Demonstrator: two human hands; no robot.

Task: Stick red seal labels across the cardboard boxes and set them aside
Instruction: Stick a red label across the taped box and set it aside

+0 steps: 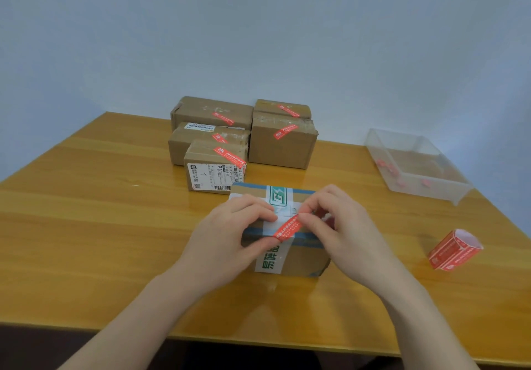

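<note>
A brown cardboard box banded with blue tape and a white strip bearing green print point(298, 257) is shown on the glossy yellow wooden counter point(100, 226), directly beneath both hands. A red rectangular seal label with white lettering point(287, 229) is held diagonally over the box's near top edge. Its lower end is pinched between the curled fingers point(253, 210) and thumb of the left hand point(227, 237); its upper end is pinched by the bent fingertips of the right hand point(342, 226). Whether the label is already pressed flat onto the box along its whole length cannot be told.

Beyond the fingers, toward the pale blue wall, a cluster of five brown cardboard boxes point(283, 145) is seen, each crossed by a red seal label. The nearest of these, a small box with a white printed shipping label on its front face point(214, 168), stands just behind the left fingers, close to the held box.

To the right of the right fingers, well apart, a loose roll of red seal labels on white backing point(454, 250) is seen lying on the counter. Farther right and beyond, a clear rectangular plastic tray point(416, 165) is placed near the counter's edge; a few small red scraps point(388, 167) are visible inside it, too small for their nature to be told.
</note>
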